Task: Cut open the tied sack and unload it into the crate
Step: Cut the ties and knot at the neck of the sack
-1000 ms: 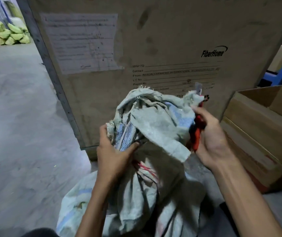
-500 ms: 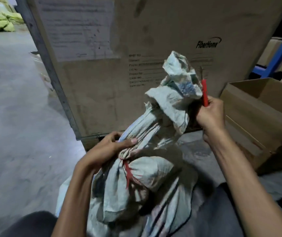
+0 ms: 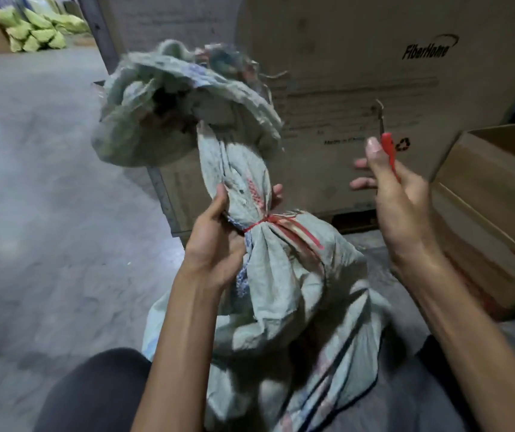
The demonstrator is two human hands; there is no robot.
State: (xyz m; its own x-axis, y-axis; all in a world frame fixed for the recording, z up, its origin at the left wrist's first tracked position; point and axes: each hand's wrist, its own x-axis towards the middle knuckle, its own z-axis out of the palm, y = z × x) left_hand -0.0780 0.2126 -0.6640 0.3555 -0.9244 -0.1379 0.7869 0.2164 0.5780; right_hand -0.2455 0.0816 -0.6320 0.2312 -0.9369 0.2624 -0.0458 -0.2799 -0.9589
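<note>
Sack point(image 3: 281, 275) neck gripped by left hand point(image 3: 218, 238); right hand point(image 3: 396, 207) raised, pinching red cutter point(image 3: 388, 151).

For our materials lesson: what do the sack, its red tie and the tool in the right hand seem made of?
Sack: probably woven plastic, matt; frayed mouth, visible weave. Red tie: seemingly flat plastic strip, slightly glossy. Cutter: smooth red handle, likely plastic; thin grey blade, likely metal.

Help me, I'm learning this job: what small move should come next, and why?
Probably lower the cutter in the right hand to the red string: it still ties the sack, and the left hand grips the neck just above it.
</note>
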